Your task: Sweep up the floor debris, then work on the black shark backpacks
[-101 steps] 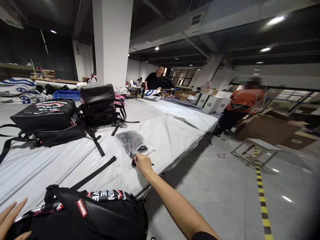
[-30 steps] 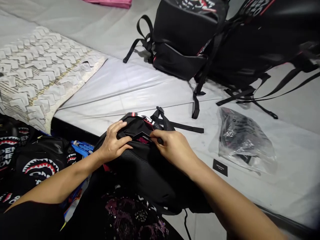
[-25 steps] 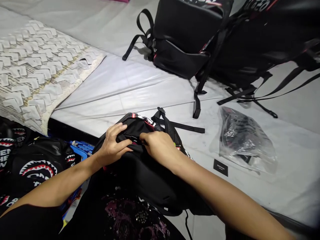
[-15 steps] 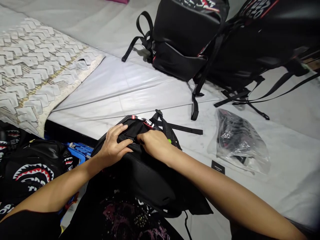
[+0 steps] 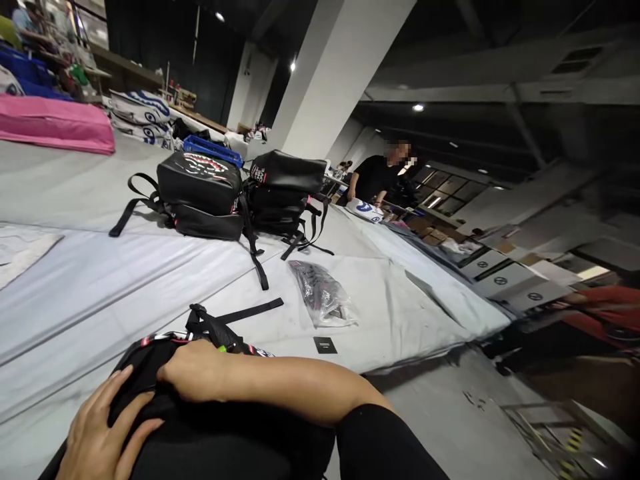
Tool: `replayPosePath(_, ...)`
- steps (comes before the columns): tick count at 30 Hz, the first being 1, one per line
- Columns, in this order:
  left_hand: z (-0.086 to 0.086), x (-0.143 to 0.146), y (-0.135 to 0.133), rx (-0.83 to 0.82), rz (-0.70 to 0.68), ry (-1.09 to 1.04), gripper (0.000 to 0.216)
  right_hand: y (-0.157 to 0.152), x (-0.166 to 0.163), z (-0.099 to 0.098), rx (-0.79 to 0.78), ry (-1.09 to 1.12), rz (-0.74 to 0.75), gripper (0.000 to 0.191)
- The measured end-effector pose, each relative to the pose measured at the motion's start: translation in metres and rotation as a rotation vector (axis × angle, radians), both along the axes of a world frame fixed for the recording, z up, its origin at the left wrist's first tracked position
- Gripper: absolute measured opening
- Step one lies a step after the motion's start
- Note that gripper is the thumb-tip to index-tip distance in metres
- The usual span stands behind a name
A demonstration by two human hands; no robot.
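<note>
A black backpack [image 5: 240, 433] lies in front of me at the table's near edge, its strap stretching across the tabletop. My left hand [image 5: 105, 427] rests on it at the lower left, with fingers apart against the black fabric. Close beside it, my right hand [image 5: 197, 370] is closed, knuckles up, at the bag's upper part. Its fingertips are tucked down against the fabric, so what they pinch is hidden. A bit of bright green [image 5: 223, 349] shows just behind the right wrist.
Black backpacks [image 5: 200, 187] are stacked farther back on the cloth-covered table [image 5: 400, 300]. A clear plastic bag [image 5: 323, 293] with dark contents and a small black card [image 5: 325, 345] lie to the right. Another person [image 5: 375, 177] stands beyond, by a white-and-blue item.
The view has swung up and right, bringing in the room and a co-worker. Both hands stay at the backpack, now lower left in view; the right hand remains closed.
</note>
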State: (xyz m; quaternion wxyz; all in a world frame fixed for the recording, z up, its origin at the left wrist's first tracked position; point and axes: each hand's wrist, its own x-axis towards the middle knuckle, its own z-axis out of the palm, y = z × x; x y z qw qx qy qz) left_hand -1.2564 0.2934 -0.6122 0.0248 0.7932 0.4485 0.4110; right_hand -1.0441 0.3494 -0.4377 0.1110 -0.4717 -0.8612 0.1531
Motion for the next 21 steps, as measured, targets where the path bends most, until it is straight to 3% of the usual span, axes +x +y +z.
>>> replayPosePath(3,0.018,0.004,-0.008,-0.01,0.061,-0.081,0.063,-0.011,-0.006,0.004,0.015,0.074,0.055,0.033)
replayPosePath(5,0.036,0.007,-0.02,-0.085,0.138,-0.125,0.076,-0.013,-0.015,0.001,-0.004,0.124,0.175,0.025)
replayPosePath(7,0.051,0.008,-0.025,-0.284,0.273,-0.162,0.069,-0.004,-0.025,-0.011,-0.041,0.159,0.332,0.01)
replayPosePath(9,0.059,0.004,-0.02,-0.55,0.405,-0.232,0.081,0.018,-0.038,-0.03,-0.093,0.146,0.448,0.02)
replayPosePath(11,0.062,-0.004,-0.012,-0.738,0.397,-0.323,0.08,0.043,-0.054,-0.049,-0.206,0.002,0.381,0.024)
replayPosePath(14,0.064,-0.006,-0.008,-0.784,0.31,-0.409,0.068,0.058,-0.067,-0.059,-0.251,-0.145,0.393,0.024)
replayPosePath(18,0.07,0.001,-0.011,-0.788,0.266,-0.435,0.058,0.049,-0.058,-0.053,-0.113,-0.326,0.482,0.032)
replayPosePath(21,0.073,-0.005,-0.013,-0.84,0.323,-0.45,0.045,0.052,-0.024,-0.065,0.045,-0.432,0.527,0.04)
